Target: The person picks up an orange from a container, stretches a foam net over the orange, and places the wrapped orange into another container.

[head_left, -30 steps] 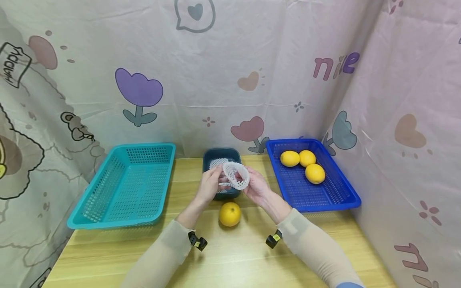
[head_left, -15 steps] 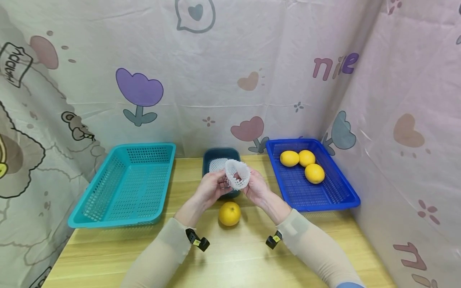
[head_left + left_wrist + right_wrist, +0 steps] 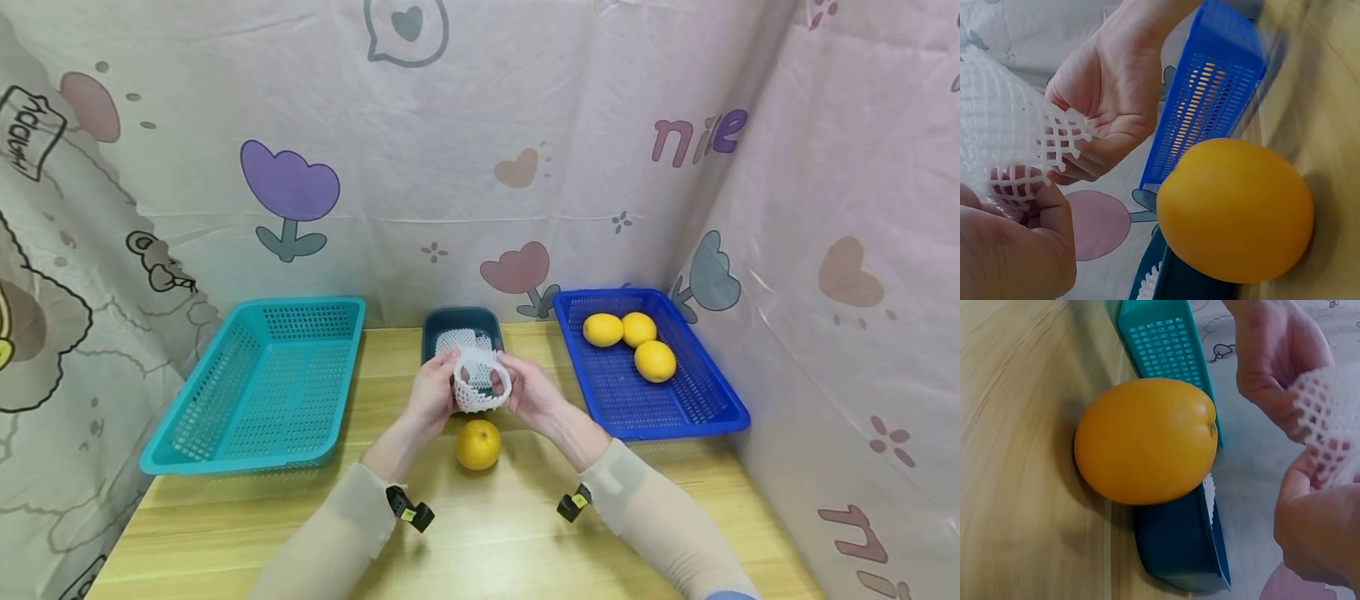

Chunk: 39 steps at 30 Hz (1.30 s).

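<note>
A white foam fruit net [image 3: 480,402] is held between both hands, its round mouth spread wide above the small dark bin. My left hand [image 3: 432,390] grips its left side, and my right hand [image 3: 531,392] pinches the right side. In the left wrist view the foam mesh [image 3: 1004,119] stretches between the curled fingers of both hands. An orange [image 3: 478,445] rests on the table just below the net, between the forearms; it fills the middle of the right wrist view, where its stem end [image 3: 1212,428] faces the bin side.
The dark teal bin [image 3: 461,317] behind the hands contains more white foam nets [image 3: 454,337]. At left stands a turquoise basket [image 3: 247,467]. On the right, a blue basket [image 3: 637,432] holds three yellow-orange fruits [image 3: 656,362]. A printed curtain closes off the back and sides.
The net has tipped from facing sideways to a wide-mouthed opening toward the person, moving slightly down and left. Both hands have shifted their hold on it. The orange has stayed in place.
</note>
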Each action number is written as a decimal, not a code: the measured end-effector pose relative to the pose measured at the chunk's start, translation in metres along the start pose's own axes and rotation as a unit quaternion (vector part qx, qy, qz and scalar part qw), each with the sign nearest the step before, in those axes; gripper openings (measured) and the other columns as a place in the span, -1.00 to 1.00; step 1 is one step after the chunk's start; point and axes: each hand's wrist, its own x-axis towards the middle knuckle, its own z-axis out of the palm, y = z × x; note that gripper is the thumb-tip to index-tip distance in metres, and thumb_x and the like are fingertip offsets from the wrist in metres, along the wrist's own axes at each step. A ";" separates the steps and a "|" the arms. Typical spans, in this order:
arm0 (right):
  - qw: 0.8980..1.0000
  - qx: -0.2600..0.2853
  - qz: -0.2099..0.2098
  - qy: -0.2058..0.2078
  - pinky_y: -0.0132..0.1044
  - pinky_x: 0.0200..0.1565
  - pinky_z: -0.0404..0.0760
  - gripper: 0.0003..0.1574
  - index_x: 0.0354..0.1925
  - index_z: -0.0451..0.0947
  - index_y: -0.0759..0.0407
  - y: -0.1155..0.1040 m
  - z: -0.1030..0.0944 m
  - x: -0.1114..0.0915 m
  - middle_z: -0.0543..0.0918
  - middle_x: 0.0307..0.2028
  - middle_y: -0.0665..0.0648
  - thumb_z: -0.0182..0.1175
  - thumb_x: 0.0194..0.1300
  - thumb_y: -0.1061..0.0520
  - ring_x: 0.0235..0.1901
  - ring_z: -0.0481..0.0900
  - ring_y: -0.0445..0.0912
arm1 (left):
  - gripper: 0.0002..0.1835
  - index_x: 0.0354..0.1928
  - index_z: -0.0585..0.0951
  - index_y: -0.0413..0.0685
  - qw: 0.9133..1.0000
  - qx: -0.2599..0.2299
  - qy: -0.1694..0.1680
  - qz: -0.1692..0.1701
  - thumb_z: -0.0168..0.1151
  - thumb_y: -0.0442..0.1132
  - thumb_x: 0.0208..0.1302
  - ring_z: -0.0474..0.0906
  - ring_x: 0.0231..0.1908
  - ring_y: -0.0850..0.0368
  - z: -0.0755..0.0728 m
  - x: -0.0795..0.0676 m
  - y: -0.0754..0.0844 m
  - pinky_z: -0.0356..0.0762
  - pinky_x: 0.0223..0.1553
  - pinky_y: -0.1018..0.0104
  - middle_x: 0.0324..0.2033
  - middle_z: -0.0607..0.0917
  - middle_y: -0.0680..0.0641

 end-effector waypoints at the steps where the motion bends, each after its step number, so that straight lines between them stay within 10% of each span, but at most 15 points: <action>1: 1.000 -0.010 0.011 -0.010 -0.44 -0.30 0.62 -0.70 -0.09 0.64 -0.04 0.000 -0.001 -0.001 0.71 -0.43 -0.10 0.00 0.81 0.02 -0.44 0.58 -0.26 | -0.56 0.39 0.54 -0.24 1.000 0.011 0.004 0.000 -0.07 -0.06 0.85 0.71 -0.04 0.17 0.000 -0.002 -0.002 0.79 -0.07 0.27 0.05 0.74 -0.08; 10: 0.996 -0.068 0.037 -0.047 -0.33 -0.05 0.84 -0.64 -0.05 0.75 -0.08 0.001 -0.009 -0.011 0.88 -0.14 -0.13 0.01 0.78 0.12 -0.12 0.83 -0.25 | -0.78 0.10 0.56 -0.17 1.000 0.025 0.013 0.000 -0.04 -0.21 0.81 0.54 -0.31 0.26 -0.005 -0.009 -0.013 0.60 -0.28 0.44 -0.21 0.59 0.04; 18: 0.997 -0.066 0.038 -0.021 -0.33 -0.09 0.85 -0.68 0.01 0.72 -0.04 0.006 -0.014 -0.012 0.91 -0.18 -0.09 0.02 0.81 0.09 -0.22 0.85 -0.24 | -0.57 0.41 0.55 -0.31 0.999 0.027 0.013 -0.031 0.00 -0.14 0.79 0.76 -0.23 0.22 -0.017 -0.013 -0.021 0.81 -0.22 0.26 -0.09 0.80 -0.01; 39: 0.989 -0.126 0.081 -0.015 -0.30 -0.10 0.82 -0.81 -0.04 0.71 -0.03 0.031 -0.036 -0.016 0.87 -0.22 -0.08 0.15 0.73 0.08 -0.29 0.81 -0.22 | -0.76 0.05 0.64 -0.09 0.994 0.075 0.033 -0.066 0.06 -0.12 0.76 0.65 -0.20 0.15 -0.034 -0.022 -0.045 0.71 -0.20 0.24 -0.19 0.71 0.01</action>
